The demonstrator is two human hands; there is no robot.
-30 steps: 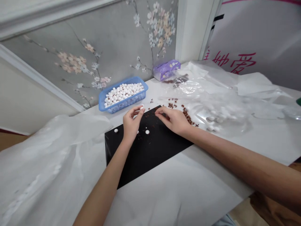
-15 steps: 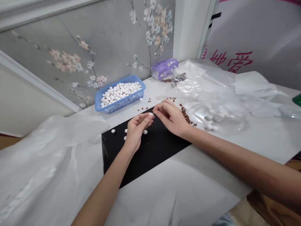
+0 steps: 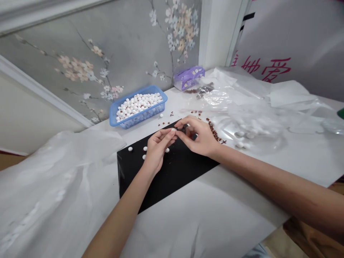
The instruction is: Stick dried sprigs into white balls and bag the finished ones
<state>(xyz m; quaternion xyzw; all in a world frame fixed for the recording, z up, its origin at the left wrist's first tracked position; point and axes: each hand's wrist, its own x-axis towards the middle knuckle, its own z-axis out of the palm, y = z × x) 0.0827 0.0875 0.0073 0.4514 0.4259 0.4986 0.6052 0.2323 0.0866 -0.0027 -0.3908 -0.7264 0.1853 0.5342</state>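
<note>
My left hand (image 3: 157,150) and my right hand (image 3: 199,137) meet above the far edge of a black mat (image 3: 168,179). Between its thumb and fingertips, my left hand pinches a white bead (image 3: 173,131). The fingertips of my right hand close on a small dark red bit (image 3: 184,129), partly hidden by the fingers, right next to the bead. Several loose white beads (image 3: 145,148) lie on the mat under my left hand. A blue plastic basket (image 3: 137,120) heaped with white beads stands beyond my hands.
Dark red star-shaped bits (image 3: 213,130) lie scattered on the white tabletop (image 3: 204,200) beyond the mat. A crumpled clear plastic bag (image 3: 249,118) with some white beads lies at the right. A purple tissue box (image 3: 188,78) stands against the floral wall. White plastic sheeting (image 3: 53,190) covers the left.
My hands have moved closer together, and my right fingertips now reach the bead in my left hand. My left hand has moved right since the earliest frame, and the view has shifted slightly.
</note>
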